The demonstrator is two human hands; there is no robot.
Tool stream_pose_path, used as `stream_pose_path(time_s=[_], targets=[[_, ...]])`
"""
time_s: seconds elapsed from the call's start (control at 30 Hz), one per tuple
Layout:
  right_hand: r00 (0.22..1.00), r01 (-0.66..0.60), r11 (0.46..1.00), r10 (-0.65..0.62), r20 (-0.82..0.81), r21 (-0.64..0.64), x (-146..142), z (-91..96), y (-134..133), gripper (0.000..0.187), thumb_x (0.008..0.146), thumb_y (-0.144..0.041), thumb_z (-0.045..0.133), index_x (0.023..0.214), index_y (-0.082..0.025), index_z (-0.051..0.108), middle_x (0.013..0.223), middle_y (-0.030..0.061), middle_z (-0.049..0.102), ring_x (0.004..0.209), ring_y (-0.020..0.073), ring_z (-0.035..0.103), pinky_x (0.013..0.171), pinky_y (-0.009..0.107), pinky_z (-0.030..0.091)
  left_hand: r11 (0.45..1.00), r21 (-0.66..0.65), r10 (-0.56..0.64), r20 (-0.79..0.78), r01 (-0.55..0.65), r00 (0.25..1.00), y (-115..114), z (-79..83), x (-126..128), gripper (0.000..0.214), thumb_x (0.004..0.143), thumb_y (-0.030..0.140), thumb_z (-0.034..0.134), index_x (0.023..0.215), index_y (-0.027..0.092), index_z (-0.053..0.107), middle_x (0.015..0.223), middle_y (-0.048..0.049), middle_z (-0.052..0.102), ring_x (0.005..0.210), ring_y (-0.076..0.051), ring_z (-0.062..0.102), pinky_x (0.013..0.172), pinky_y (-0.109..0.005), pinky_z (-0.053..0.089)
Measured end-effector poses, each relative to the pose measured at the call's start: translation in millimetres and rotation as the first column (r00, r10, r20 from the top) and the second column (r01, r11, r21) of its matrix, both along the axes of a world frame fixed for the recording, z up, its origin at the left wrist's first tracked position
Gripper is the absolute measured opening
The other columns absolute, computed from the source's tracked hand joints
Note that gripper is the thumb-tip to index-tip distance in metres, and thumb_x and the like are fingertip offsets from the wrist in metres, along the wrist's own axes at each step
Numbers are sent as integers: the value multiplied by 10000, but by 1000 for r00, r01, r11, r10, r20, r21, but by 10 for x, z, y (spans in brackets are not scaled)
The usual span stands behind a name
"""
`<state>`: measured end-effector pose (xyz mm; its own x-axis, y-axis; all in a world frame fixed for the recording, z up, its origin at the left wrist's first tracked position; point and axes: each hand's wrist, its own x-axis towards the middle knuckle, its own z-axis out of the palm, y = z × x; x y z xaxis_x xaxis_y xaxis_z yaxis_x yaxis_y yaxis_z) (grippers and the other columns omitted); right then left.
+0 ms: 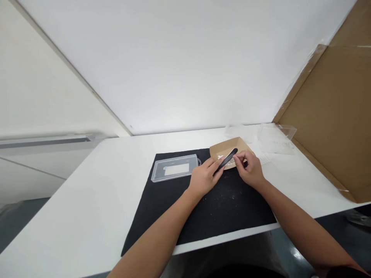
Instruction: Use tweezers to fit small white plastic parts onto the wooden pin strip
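My left hand (205, 175) is closed around the lower end of a black nail file (228, 157), a slim strip with a rounded tip and a pale edge. The file slants up to the right over the front of a brown cardboard tray (222, 148). Small white pieces (220, 157) lie inside that tray, partly covered by the file and fingers. Beside the file's upper end, my right hand (248, 166) is pinched, thumb against fingertips. Whatever it grips is too small to make out. Something dark shows under its curled fingers.
A clear plastic case (174, 168) with a pale label lies on the black mat (220, 208), left of my hands. On the white table (87, 193), a white grid sheet (264, 159) and a transparent box (275, 139) lie to the right. Cardboard panels (333, 116) border the right side.
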<state>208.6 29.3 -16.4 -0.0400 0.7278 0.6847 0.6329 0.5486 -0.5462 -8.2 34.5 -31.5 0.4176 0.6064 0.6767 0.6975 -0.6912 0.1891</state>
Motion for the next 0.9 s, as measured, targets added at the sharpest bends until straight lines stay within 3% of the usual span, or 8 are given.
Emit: stream_pose_path(time_s=[0.3,0.9], targets=[[998,64,998,-64,-9,21,19,14,6,166,1006,-332,613,861,-251,604,685,-33,575,621,161,555,706,365,470,999,46,-13,2,13,1000,8,15,5,321,1041,313,592,1335,211,671,882,-35,708,759,-137,688,613,-213,487],[993,114,993,-114,3,30,51,-37,52,217,1004,-373,616,843,-235,571,640,-33,572,613,166,545,776,378,460,999,50,8,-62,-5,998,37,-22,2,341,1056,359,567,1357,244,679,906,-35,714,782,-142,680,588,-227,443]])
